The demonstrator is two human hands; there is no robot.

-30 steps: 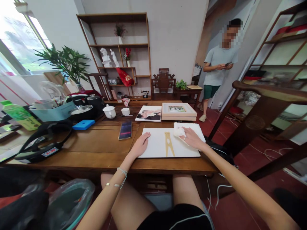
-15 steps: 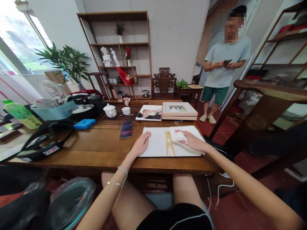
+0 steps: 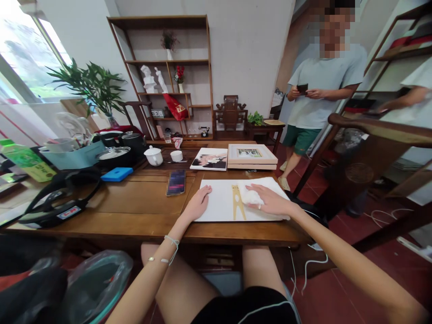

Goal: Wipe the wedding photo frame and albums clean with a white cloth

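A white board point(image 3: 218, 204) lies flat at the table's front edge. On it is a tan, A-shaped flat piece point(image 3: 237, 202) with an oval hole. My left hand point(image 3: 200, 204) rests on the board's left edge, fingers stretched out and holding nothing. My right hand point(image 3: 274, 201), with a ring on one finger, grips a bunched white cloth point(image 3: 252, 197) and presses it on the board's right half, beside the tan piece. White material also shows beyond that hand, towards the board's far right corner.
Behind the board lie a photo panel point(image 3: 209, 159) and stacked picture frames point(image 3: 253, 155). A phone point(image 3: 176, 182), blue box point(image 3: 117, 174), white teapot point(image 3: 154, 155) and black headset point(image 3: 64, 202) are to the left. A person holding a phone point(image 3: 302, 89) stands beyond the chair point(image 3: 374, 166).
My right hand has shifted slightly on the board with the cloth. The standing person has come closer, and part of a second person now shows at the right edge. My left hand stays put.
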